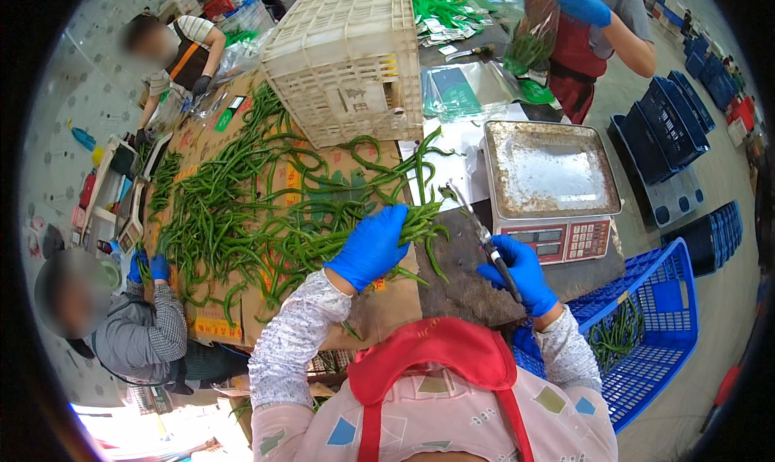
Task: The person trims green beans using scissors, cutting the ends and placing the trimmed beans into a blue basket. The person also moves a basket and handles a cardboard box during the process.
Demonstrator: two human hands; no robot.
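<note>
My left hand (370, 244), in a blue glove, is closed around a bunch of long green chili peppers (419, 221) whose ends stick out to the right. My right hand (519, 274), also blue-gloved, grips the dark handles of a pair of long-bladed shears (484, 235); the blades point up and left, just right of the bunch. A large heap of loose green peppers (212, 211) covers the cardboard on the table to the left. A digital weighing scale (551, 171) with a stained metal pan stands beyond my right hand.
A white plastic crate (348, 62) stands at the table's far side. Plastic bags (463, 90) and a knife (469, 53) lie behind the scale. A blue basket (651, 341) holding peppers is at my right. Co-workers stand at left and far right; dark blue crates (666, 135) are on the floor.
</note>
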